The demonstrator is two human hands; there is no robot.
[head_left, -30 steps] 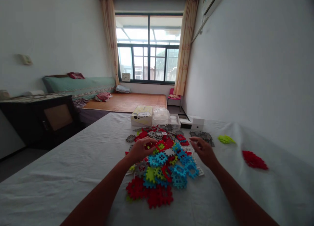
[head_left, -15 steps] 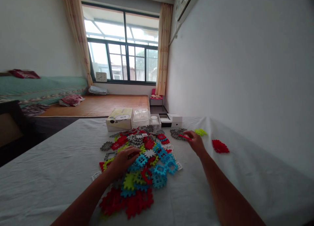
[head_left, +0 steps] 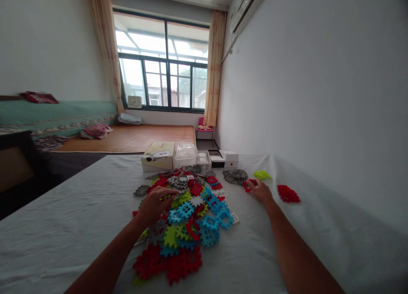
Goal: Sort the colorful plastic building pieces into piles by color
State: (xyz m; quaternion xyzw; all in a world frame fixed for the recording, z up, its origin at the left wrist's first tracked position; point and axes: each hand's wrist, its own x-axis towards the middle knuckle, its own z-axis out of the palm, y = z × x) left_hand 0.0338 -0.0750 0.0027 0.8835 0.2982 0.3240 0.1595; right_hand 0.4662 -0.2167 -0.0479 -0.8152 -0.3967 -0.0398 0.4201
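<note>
A heap of flat plastic waffle tiles (head_left: 188, 217) in red, blue, green and grey lies on the white sheet. My left hand (head_left: 155, 204) rests on the heap's left side, fingers curled over a green tile. My right hand (head_left: 260, 189) reaches to the right of the heap, fingers closed on a red tile (head_left: 248, 184) close to the sheet. Beside it sit separate little piles: grey tiles (head_left: 235, 175), green tiles (head_left: 262, 174) and red tiles (head_left: 288, 193).
A cardboard box (head_left: 158, 156), a clear plastic tub (head_left: 185, 155) and small white boxes (head_left: 228, 157) line the table's far edge. The white wall (head_left: 318, 94) runs along the right. A bed (head_left: 57, 115) and a dark cabinet stand at left.
My right hand has come down with the red tile, from over the grey pile to the sheet short of the red pile. My left hand stays on the heap. The camera shifted slightly.
</note>
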